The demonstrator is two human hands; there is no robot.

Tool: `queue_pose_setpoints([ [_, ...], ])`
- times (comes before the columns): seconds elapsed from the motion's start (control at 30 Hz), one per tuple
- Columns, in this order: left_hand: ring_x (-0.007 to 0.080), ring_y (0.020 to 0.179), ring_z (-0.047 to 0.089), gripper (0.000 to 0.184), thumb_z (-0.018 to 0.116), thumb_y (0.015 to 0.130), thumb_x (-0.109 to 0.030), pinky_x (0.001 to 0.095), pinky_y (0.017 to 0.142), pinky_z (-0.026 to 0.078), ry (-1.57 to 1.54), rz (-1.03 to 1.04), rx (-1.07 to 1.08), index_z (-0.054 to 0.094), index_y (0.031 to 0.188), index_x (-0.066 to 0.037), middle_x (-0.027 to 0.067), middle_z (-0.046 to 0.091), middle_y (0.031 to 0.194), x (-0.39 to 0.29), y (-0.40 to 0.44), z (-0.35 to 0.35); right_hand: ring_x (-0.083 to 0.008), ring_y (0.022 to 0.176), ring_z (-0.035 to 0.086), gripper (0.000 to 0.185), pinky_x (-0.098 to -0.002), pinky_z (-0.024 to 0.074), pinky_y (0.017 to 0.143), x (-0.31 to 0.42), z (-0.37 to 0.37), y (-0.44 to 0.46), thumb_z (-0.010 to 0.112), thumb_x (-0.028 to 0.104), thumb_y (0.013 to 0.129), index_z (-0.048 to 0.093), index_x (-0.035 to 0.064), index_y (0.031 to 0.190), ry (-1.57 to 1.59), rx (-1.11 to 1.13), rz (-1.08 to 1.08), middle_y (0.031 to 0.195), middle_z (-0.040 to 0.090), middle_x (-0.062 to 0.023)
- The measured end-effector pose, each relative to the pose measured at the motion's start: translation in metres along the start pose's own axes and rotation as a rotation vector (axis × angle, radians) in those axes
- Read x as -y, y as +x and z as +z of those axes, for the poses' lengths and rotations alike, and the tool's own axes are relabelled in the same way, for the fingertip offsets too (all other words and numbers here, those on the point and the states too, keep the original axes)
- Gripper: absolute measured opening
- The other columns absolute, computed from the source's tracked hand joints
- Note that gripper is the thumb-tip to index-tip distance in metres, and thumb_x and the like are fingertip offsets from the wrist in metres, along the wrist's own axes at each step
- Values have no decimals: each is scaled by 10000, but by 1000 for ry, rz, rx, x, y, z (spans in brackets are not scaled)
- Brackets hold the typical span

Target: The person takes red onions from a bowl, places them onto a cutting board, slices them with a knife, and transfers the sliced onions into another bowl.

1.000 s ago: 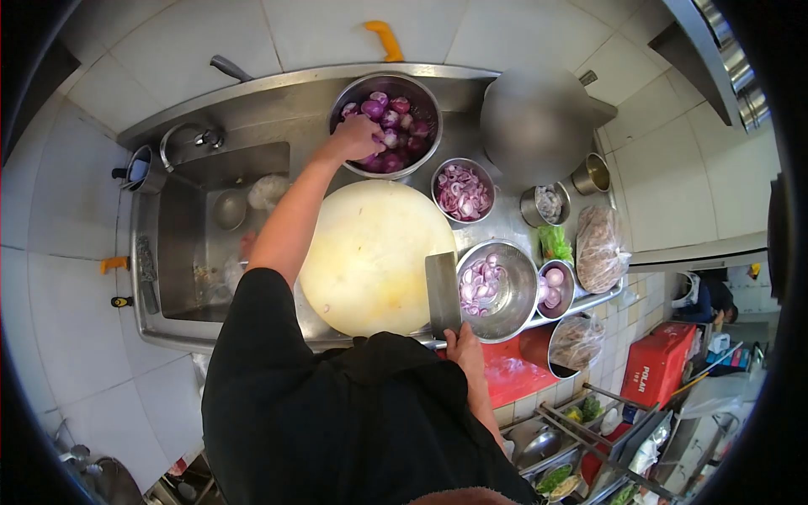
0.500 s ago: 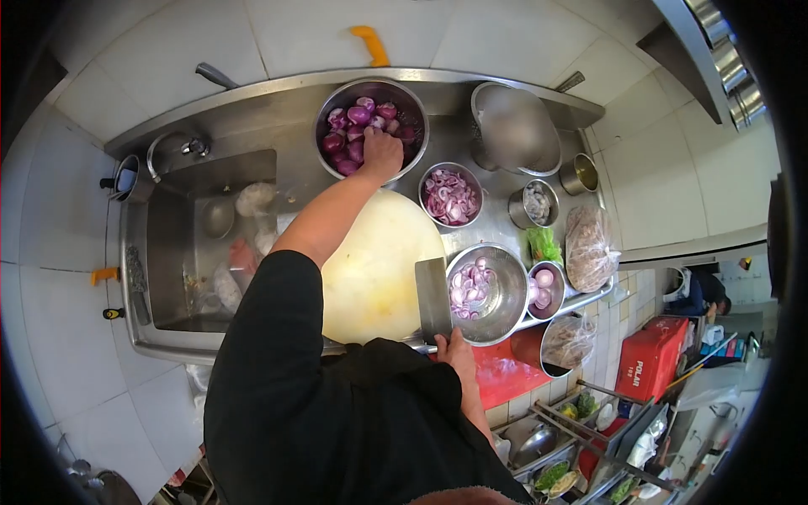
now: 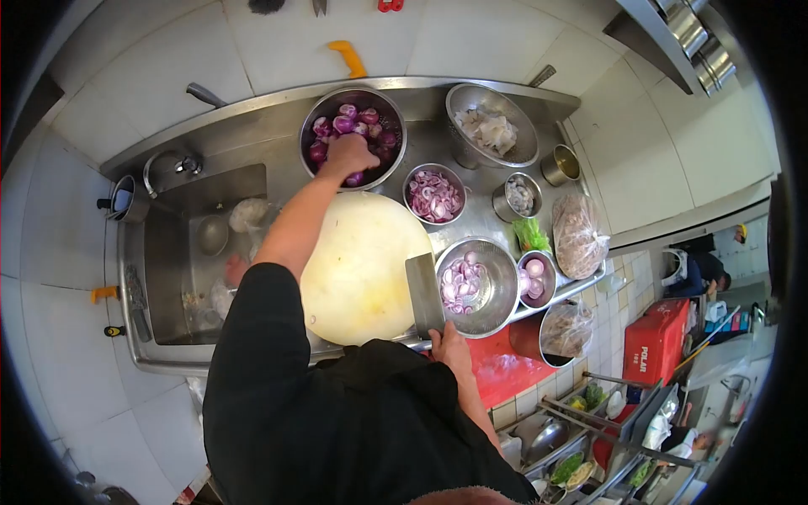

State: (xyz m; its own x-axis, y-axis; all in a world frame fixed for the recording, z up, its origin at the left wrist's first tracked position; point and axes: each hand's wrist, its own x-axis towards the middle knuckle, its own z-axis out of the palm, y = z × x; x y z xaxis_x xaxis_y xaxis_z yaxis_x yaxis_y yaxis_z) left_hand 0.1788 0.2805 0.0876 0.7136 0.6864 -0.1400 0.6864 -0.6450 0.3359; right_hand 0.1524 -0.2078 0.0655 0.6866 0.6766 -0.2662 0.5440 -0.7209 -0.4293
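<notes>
My left hand is inside a metal bowl of whole red onions. Its fingers point down among the onions and are mostly hidden, so I cannot see whether they grip one. In my right hand is the handle of a cleaver. Its broad blade lies between the right edge of the round cutting board and a metal bowl of sliced onion. A smaller bowl of onion rings stands beyond the board.
At the left is a sink with bags and a bowl inside. On the counter's right stand a colander of pale pieces, small metal pots, a bowl of peeled onions, lettuce and a filled plastic bag. Another person is far right.
My left hand has shifted a little leftward within the onion bowl. My right hand keeps hold of the cleaver beside the board. The view has moved slightly, and the colander's contents now show clearly.
</notes>
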Motion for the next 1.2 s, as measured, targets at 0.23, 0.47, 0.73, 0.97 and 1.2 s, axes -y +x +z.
queue_pose_setpoints([
  [0.23,144,887,713,224,707,937,-195,303,714,541,-1676,168,259,684,1125,-76,24,744,1008,46,-61,-33,-530,803,666,320,-605,531,713,1,1,-1,628,296,993,544,-12,1005,54,-5,-11,810,670,-324],
  [0.47,135,955,683,465,700,980,-244,268,718,502,-1966,231,337,577,1415,-135,27,717,1179,25,-148,-14,-536,796,659,321,-616,519,728,6,-6,0,656,284,966,542,-14,1001,-14,8,-80,818,671,-327],
  [0.73,129,1041,652,560,624,1023,-267,257,801,487,-1895,93,449,471,1528,-80,94,659,1347,6,-227,68,-527,1156,586,469,-553,476,963,-6,-2,3,630,222,951,540,-1,1354,404,192,-26,1188,648,-336],
  [0.97,196,1017,639,553,863,762,-35,330,897,528,-1017,207,-71,636,1265,-20,60,653,1135,-40,-279,152,-551,989,627,293,-623,478,852,26,-2,-15,607,221,976,569,-12,1151,271,99,95,983,674,-350],
  [1.2,282,1022,602,435,827,748,-25,375,880,530,-881,343,-183,645,1143,-19,150,566,1141,-53,-309,148,-503,790,682,213,-618,520,751,38,1,-34,591,186,976,563,6,1087,107,52,-23,778,678,-305],
])
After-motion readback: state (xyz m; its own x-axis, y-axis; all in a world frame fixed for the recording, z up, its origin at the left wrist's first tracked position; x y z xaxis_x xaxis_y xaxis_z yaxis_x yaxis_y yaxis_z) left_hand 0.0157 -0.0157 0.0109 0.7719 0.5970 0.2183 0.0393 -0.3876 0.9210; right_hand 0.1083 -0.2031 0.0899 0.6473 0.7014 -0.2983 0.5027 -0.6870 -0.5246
